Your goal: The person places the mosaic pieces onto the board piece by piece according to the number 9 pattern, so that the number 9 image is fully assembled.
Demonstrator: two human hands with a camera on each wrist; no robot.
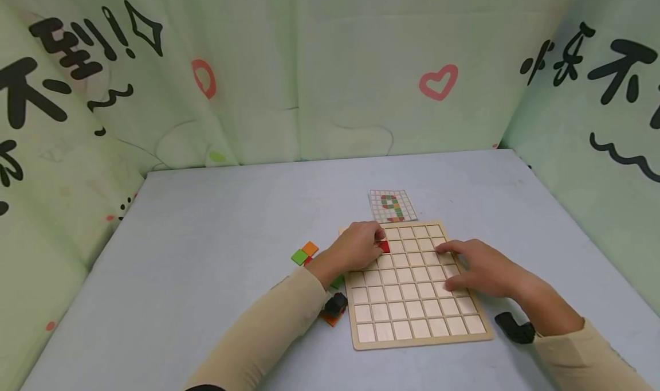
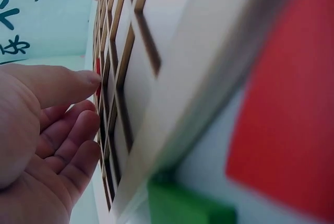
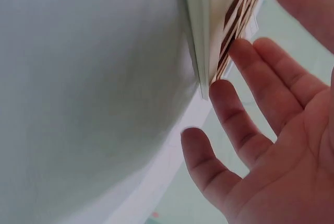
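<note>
A light wooden grid board (image 1: 412, 345) lies on the table. My left hand (image 1: 357, 247) is over its upper left part, close to a red square tile (image 1: 384, 246) in the grid. In the left wrist view, the thumb tip of this left hand (image 2: 47, 125) is right at the red tile (image 2: 98, 72), with the other fingers loosely bent below; the index finger is mostly hidden. My right hand (image 1: 487, 268) spans the board's right side, fingers spread. The right wrist view shows the fingers of the right hand (image 3: 276, 125) extended along the board's edge.
Behind the board lies a pattern card (image 1: 393, 206) with a coloured figure on a grid. Left of the board are loose tiles, among them an orange tile (image 1: 310, 249) and a green tile (image 1: 299, 257), some partly hidden by the left arm. A printed curtain (image 1: 330, 81) stands behind the table.
</note>
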